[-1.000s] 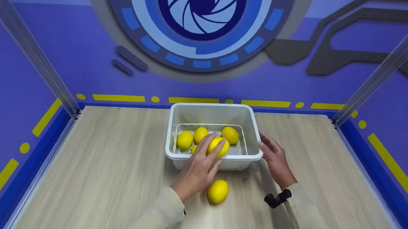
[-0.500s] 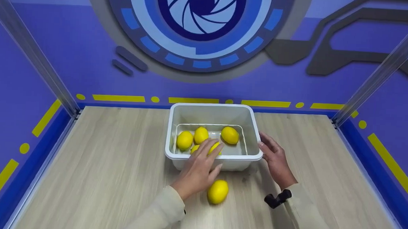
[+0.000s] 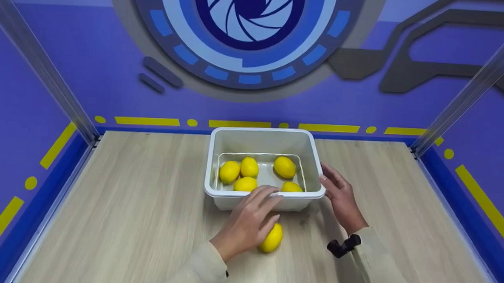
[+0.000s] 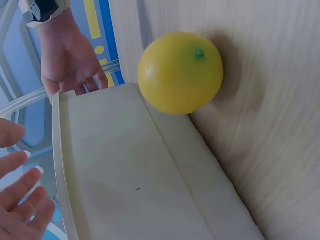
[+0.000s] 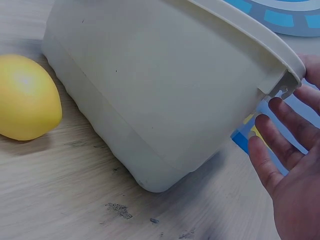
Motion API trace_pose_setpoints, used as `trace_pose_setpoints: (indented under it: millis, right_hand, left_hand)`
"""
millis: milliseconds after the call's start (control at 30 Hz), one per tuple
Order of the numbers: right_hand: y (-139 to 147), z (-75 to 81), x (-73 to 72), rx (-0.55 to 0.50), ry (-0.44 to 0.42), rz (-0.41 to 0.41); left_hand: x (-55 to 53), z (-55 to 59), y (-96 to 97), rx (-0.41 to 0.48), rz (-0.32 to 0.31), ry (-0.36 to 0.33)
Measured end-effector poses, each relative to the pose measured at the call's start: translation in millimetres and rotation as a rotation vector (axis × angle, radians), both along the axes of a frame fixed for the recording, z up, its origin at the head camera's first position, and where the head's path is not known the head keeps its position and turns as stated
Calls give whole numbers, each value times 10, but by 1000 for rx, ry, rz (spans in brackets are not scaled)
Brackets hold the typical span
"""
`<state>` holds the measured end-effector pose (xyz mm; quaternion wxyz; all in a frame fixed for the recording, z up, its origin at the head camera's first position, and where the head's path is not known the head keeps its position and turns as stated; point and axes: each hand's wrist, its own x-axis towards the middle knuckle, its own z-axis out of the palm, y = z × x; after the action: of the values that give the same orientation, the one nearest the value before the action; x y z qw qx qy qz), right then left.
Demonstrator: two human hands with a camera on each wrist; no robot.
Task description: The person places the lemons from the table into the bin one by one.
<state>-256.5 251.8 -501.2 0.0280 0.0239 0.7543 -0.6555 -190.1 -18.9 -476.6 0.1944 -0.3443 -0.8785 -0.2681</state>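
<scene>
A white plastic bin (image 3: 260, 139) holds several lemons, among them one at the near right (image 3: 291, 187) and one at the back right (image 3: 284, 167). My left hand (image 3: 248, 222) is over the bin's front rim with relaxed, spread fingers and nothing in them. Another lemon (image 3: 272, 238) lies on the table in front of the bin, partly hidden by the left hand; the left wrist view shows this lemon (image 4: 180, 73) with a green tip. At the bin's right side, my right hand (image 3: 341, 198) holds the rim, thumb at the top edge and fingers below it.
The bin stands on a wood-grain table (image 3: 147, 205) near its back edge. Blue-purple printed panels (image 3: 89, 66) enclose the back and both sides, with clear corner posts (image 3: 471, 83). A black band (image 3: 343, 245) sits on the right wrist.
My left hand has let go of a lemon inside the bin and drawn back toward me over the front rim. That lemon now lies farther right. The right hand stays at the bin.
</scene>
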Motion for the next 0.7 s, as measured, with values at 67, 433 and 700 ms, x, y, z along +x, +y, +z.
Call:
trace_pose_setpoints:
  millis: [67, 433, 700]
  right_hand:
    - [7, -9, -1, -7, 9, 4]
    - [17, -38, -20, -15, 25, 1]
    - [5, -43, -27, -18, 11, -11]
  left_hand:
    - [14, -6, 4, 13, -22, 22]
    - [95, -58, -5, -28, -91, 12]
    - [136, -118, -16, -58, -101, 35]
